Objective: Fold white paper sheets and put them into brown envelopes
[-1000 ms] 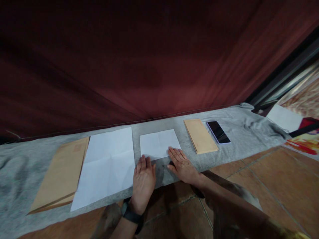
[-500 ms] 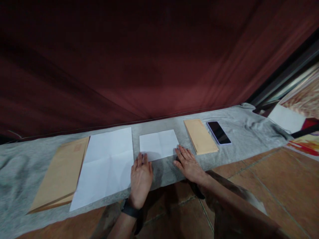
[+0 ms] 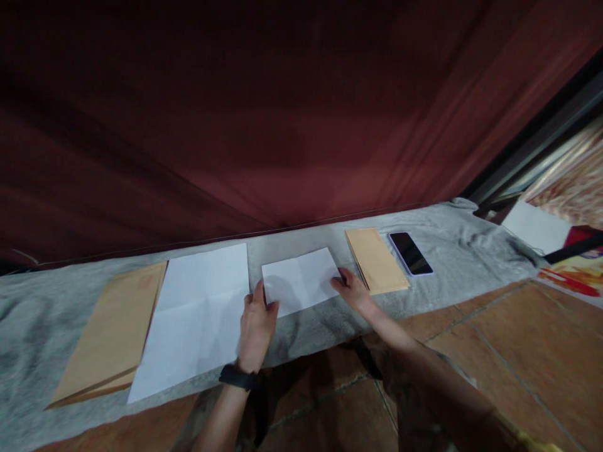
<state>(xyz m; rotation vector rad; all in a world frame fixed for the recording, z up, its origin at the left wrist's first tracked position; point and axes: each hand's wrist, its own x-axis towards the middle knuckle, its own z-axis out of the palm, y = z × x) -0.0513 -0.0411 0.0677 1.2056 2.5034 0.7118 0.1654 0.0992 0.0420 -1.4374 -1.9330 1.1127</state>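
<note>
Small white sheet [image 3: 301, 282], creased down its middle, over a grey cloth [image 3: 464, 254] and between the two hands. The left hand [image 3: 257, 326] has its grip closed on the sheet's near left corner; the right hand [image 3: 353, 290] pinches the right edge in a narrow grip. To the left: a larger creased sheet [image 3: 202, 320], then a brown envelope [image 3: 110, 333]. To the right: tan envelopes [image 3: 377, 263], with a phone [image 3: 410, 254] just beside them.

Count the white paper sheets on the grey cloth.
2: a large creased white paper sheet, left; a smaller white paper sheet to its right. More may be hidden underneath.
</note>
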